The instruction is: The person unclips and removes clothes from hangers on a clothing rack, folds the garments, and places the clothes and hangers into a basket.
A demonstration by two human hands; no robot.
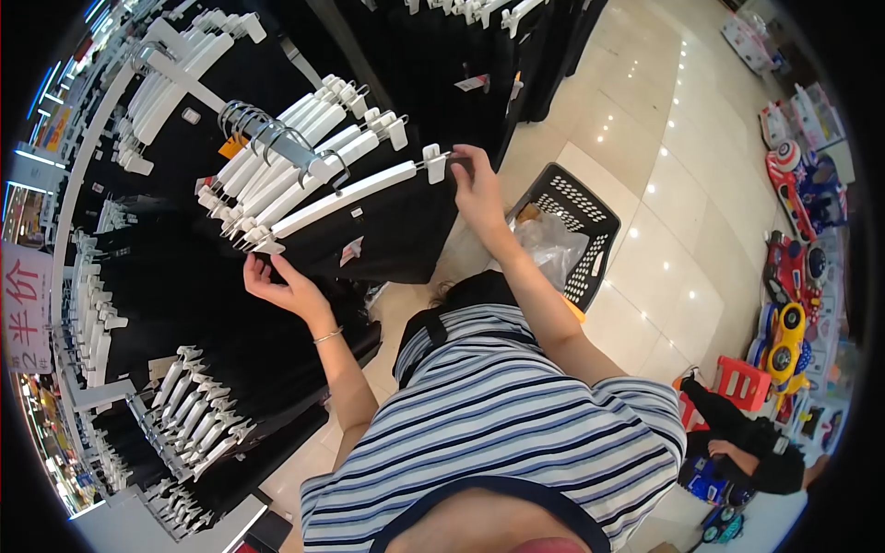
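Observation:
Black trousers (396, 230) hang from a white clip hanger (346, 198) at the front end of a metal rack arm (277, 138). My right hand (477, 192) is at the hanger's right end, thumb and fingers closed on the clip end. My left hand (284, 284), with a bracelet on its wrist, is just below the hanger's left clip, its fingers curled near the black cloth; whether it grips the cloth is hard to tell. A small tag (351, 251) shows on the trousers. More white hangers (267, 166) are packed behind.
A black basket (590, 235) with a plastic bag stands on the tiled floor at right. Other racks of black clothes (184, 276) fill the left. Toy cars (788, 341) line the far right, where another person (742, 442) is low beside a red stool (740, 384).

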